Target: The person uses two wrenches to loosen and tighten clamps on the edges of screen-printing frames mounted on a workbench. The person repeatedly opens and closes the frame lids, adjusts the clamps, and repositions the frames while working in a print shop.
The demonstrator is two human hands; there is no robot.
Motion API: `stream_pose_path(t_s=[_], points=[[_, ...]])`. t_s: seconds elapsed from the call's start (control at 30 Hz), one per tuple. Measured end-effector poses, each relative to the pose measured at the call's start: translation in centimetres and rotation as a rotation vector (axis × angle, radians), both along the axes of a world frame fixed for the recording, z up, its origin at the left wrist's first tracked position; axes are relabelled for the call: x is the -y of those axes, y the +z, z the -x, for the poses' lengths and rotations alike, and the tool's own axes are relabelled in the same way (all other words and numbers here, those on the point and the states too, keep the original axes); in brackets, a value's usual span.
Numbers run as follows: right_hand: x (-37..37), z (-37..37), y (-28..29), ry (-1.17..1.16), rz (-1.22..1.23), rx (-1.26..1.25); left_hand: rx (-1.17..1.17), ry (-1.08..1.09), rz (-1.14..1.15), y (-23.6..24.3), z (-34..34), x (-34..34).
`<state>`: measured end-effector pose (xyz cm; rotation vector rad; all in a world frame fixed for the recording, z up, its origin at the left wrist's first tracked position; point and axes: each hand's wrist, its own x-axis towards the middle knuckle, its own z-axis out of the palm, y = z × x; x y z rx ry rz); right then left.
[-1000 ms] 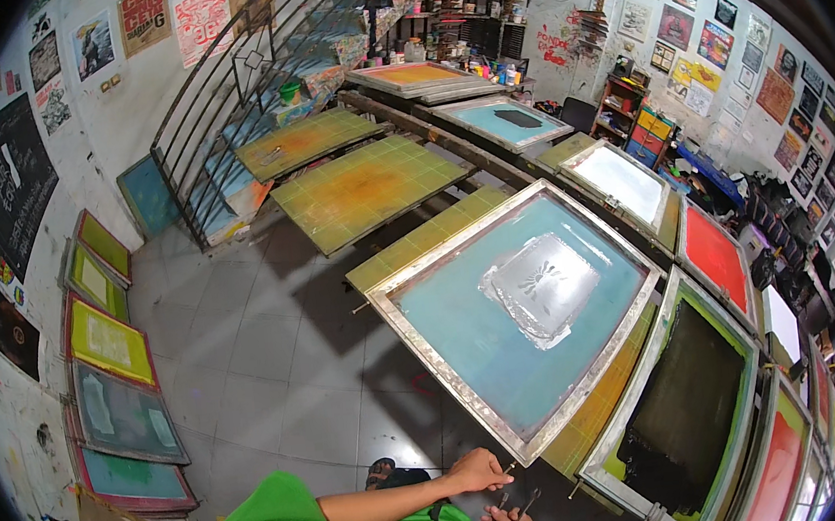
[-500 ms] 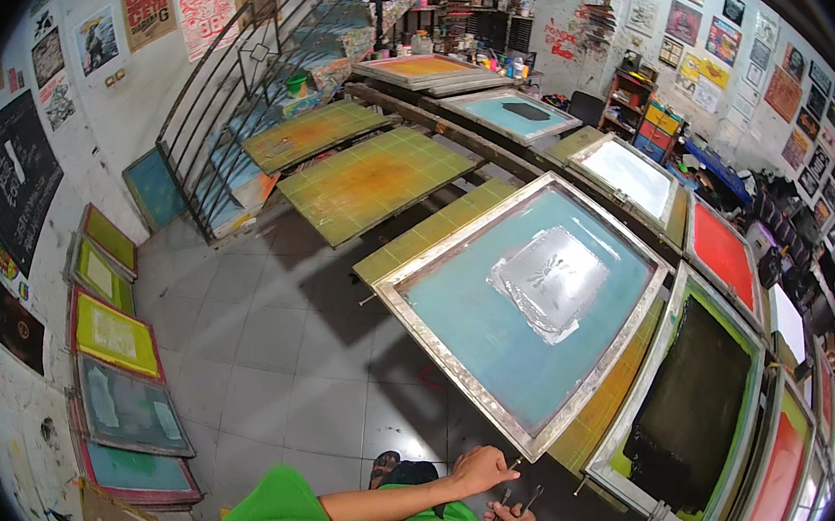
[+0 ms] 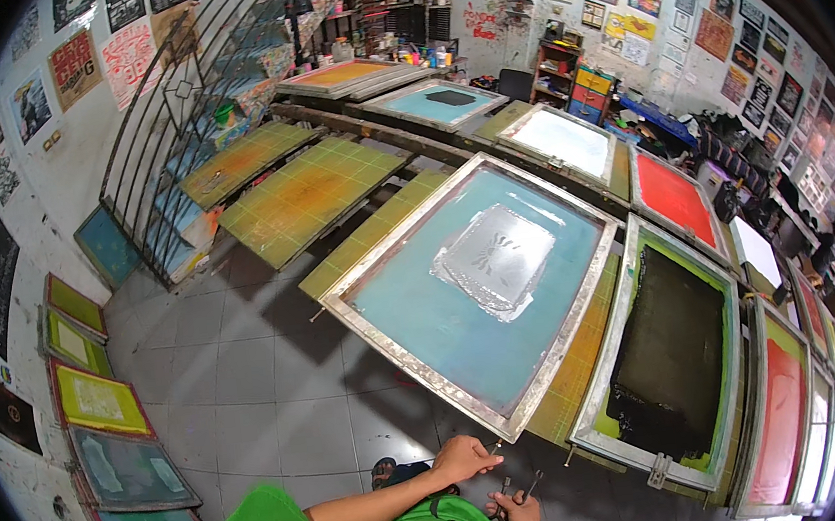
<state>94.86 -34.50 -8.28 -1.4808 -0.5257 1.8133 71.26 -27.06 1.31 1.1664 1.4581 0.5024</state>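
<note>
1. My R hand (image 3: 518, 515), nearest: fingers clenched round a thin metal tool (image 3: 535, 483), forked end sticking up; exact kind too small to tell.
2. My L hand (image 3: 464, 459), just ahead: thumb & fingertips pinched, apparently on the small bolt (image 3: 497, 446) by the screen's nr corner.
3. Step, I'd judge: working that bolt by fingertip, tool at the ready. Next move prob. calls for a steady pinch & small turns, w/o knocking the corner.
4. Screen (image 3: 416, 370): just beyond my L hand, over a mustard board (image 3: 580, 360), nr corner jutting my way. Pale scuffed frame; blue-green mesh (image 3: 396, 303); silvery patch (image 3: 515, 276) abt mid w/ dark motif, ragged whitish edges.
5. Dark screen (image 3: 668, 337) beside it, R: black smear, green border.
6. Farther: olive boards (image 3: 326, 194), orange-stained; then multicol. drawers (image 3: 589, 95).
</note>
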Motion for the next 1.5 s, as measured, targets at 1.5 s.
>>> stream_pose_path(t_s=[1.5], points=[[0.4, 1.0, -1.5, 0.066, 0.003, -0.051, 0.157, 0.038, 0.07, -3.5, -0.8, -0.8]])
